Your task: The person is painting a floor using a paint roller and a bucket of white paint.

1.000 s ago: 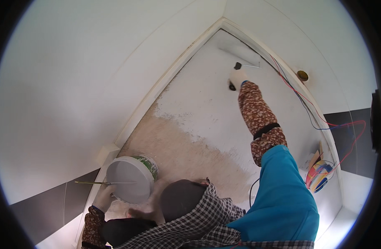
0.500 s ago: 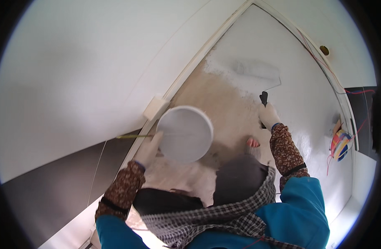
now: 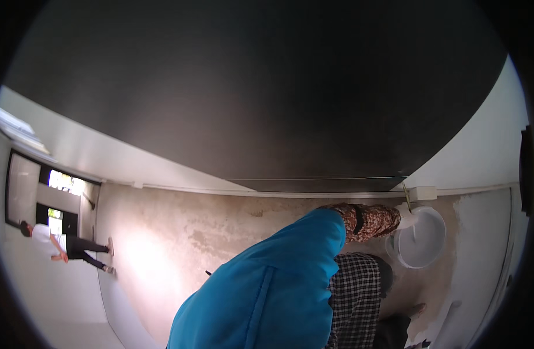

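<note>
My left hand (image 3: pixel 406 216), in a whitish glove, is closed at the rim of a white bucket (image 3: pixel 440 235), on the side toward the wall. A thin yellow-green stick (image 3: pixel 407 196) sticks out past the glove toward the wall. The bucket looks pale inside; how full it is I cannot tell. A paint roller (image 3: pixel 451 317) shows dimly over the pale-coated floor at the lower right. Part of its black handle (image 3: pixel 421 344) appears at the bottom edge, while my right hand is out of view.
A dark panel (image 3: pixel 267 104) fills the upper view above a white baseboard. Next to the bucket, a small white box (image 3: pixel 423 193) sits against the wall. Bare brownish floor (image 3: pixel 179 250) stretches left. Another person (image 3: pixel 51 241) stands far left near windows.
The view has swung left, bringing in the dark panel, the far room and another person. My left hand stays at the bucket; my right hand has left the picture.
</note>
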A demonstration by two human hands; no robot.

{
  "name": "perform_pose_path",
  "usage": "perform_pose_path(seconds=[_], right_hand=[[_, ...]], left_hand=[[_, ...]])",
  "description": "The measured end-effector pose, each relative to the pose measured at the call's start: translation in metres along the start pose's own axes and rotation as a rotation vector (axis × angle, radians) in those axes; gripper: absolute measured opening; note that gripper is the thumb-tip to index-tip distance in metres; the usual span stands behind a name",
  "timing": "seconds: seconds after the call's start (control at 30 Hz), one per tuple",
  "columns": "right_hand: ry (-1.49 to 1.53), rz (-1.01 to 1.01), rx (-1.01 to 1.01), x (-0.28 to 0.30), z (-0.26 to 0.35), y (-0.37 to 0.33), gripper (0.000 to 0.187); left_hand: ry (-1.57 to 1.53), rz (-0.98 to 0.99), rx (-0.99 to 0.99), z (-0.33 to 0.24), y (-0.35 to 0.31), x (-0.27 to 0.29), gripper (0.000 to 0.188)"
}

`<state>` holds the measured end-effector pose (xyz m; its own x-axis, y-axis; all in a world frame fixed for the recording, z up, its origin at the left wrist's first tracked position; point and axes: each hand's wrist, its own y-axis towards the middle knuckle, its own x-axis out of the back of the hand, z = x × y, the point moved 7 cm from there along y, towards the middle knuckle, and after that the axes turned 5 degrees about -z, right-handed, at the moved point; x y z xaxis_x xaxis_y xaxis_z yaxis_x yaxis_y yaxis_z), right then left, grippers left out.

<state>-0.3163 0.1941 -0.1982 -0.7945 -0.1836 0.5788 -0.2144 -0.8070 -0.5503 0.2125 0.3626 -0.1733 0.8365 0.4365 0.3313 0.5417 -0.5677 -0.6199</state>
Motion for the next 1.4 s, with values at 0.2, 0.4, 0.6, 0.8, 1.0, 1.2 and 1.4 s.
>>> perform_pose_path(seconds=[0.2, 0.4, 0.6, 0.8, 1.0, 1.2, 1.4], right_hand=[[0.153, -0.286, -0.158, 0.144, -0.107, -0.187, 0.024], [0.511, -0.424, -0.520, 0.125, -0.200, -0.278, 0.024], [0.648, -0.420, -0.530, 0.065, -0.212, -0.303, 0.027], [0.511, -0.320, -0.555, 0.041, -0.232, -0.316, 0.031], [0.275, -0.317, -0.464, 0.037, -0.241, -0.307, 0.034], [0.257, -0.276, -0.430, 0.032, -0.227, -0.288, 0.034], [0.173, -0.354, -0.488, 0.028, -0.225, -0.294, 0.035]], left_hand=[[-0.011, 0.186, 0.010, 0.022, -0.018, -0.022, 0.042], [-0.561, 0.380, 0.213, -0.007, -0.039, -0.052, 0.043], [-0.614, 0.354, 0.362, -0.018, -0.053, -0.057, 0.050], [-0.551, 0.148, 0.311, -0.012, -0.054, -0.049, 0.049], [-0.687, 0.239, 0.217, 0.000, -0.041, -0.060, 0.053], [-0.663, 0.229, 0.155, 0.002, -0.030, -0.050, 0.055], [-0.448, 0.208, 0.059, 0.013, -0.011, -0.049, 0.055]])
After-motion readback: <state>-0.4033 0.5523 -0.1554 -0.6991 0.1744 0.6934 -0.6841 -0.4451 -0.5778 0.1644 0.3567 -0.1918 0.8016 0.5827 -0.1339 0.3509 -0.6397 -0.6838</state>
